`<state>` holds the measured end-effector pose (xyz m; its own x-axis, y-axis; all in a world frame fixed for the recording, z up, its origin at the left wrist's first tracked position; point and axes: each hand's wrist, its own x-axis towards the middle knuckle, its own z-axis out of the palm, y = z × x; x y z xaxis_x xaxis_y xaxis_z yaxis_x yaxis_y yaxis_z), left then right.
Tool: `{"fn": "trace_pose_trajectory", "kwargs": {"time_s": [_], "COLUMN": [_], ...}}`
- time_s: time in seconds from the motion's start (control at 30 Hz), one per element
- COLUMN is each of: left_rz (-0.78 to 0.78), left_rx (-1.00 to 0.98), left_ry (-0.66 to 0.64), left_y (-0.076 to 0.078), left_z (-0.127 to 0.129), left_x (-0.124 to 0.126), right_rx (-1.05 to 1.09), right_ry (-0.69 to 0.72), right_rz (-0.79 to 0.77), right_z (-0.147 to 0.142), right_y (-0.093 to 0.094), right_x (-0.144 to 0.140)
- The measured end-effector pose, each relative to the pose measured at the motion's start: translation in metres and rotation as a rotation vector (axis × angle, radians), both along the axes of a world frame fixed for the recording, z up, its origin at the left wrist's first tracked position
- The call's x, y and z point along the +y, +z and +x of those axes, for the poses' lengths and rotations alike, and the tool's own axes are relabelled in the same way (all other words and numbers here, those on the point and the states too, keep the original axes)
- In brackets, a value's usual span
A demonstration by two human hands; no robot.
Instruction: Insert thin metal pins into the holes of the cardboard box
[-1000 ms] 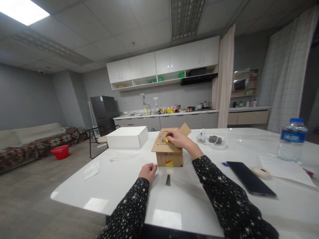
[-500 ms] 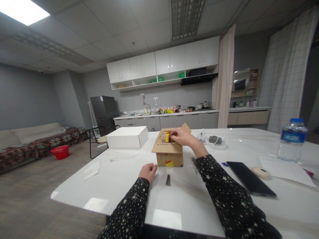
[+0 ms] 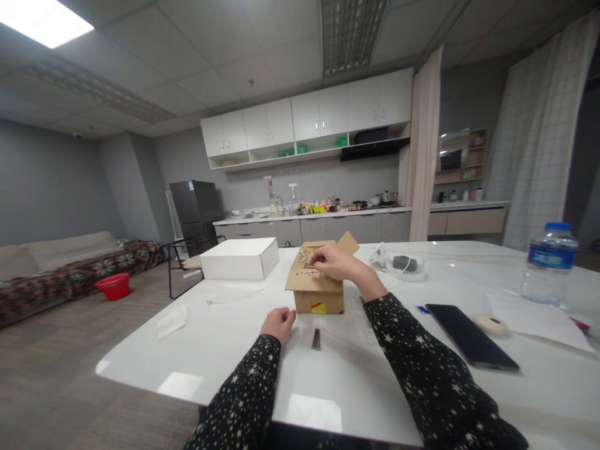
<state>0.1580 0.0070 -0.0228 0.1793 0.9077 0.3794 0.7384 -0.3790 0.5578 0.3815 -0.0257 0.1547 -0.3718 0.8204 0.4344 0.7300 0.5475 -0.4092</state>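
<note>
While the left hand (image 3: 278, 324) lies curled in a loose fist on the white table (image 3: 225, 337), the right hand (image 3: 338, 265) reaches onto the top of the small cardboard box (image 3: 315, 289), the landmark for everything else in the head view. The right fingers (image 3: 320, 259) are bent and pinched together at the box's folded top flap, where a row of small dark dots shows; whether they grip something tiny there I cannot tell. The left fist holds nothing that shows and sits in front of the box, toward its left corner, apart from it.

The box stands upright near the middle of the table, one flap raised at its far side, a red and yellow label on its near face. Just in front of it, right of the left hand, lies a small bundle of dark thin pieces (image 3: 315, 339). Behind the box to the left sits a white carton (image 3: 240, 257), closed. Behind it to the right lies a pale bundle with a grey part (image 3: 399, 263). Well right of the box lie a black phone (image 3: 472, 335), a tape roll (image 3: 490, 324) just beyond it and a sheet of paper (image 3: 539, 320); farther right stands a water bottle (image 3: 548, 263). Left of the box, a crumpled clear wrapper (image 3: 171, 320) rests near the table edge.

Both sleeves are dark with small stars.
</note>
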Motion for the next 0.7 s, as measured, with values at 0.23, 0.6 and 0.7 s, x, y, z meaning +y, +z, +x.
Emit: {"fn": "trace_pose_trajectory", "kwargs": {"time_s": [0.23, 0.6, 0.7], "left_rz": [-0.014, 0.011, 0.011], "left_rx": [-0.007, -0.019, -0.027], "left_ry": [0.005, 0.007, 0.001], "left_y": [0.002, 0.004, 0.002], "left_z": [0.0, 0.001, 0.0], "left_x": [-0.003, -0.005, -0.003], "right_rx": [0.036, 0.041, 0.032], "right_ry": [-0.037, -0.153, -0.165], "right_rz": [0.053, 0.056, 0.048], "right_z": [-0.003, 0.007, 0.01], "right_y": [-0.006, -0.005, -0.003], "right_x": [0.008, 0.011, 0.009]}}
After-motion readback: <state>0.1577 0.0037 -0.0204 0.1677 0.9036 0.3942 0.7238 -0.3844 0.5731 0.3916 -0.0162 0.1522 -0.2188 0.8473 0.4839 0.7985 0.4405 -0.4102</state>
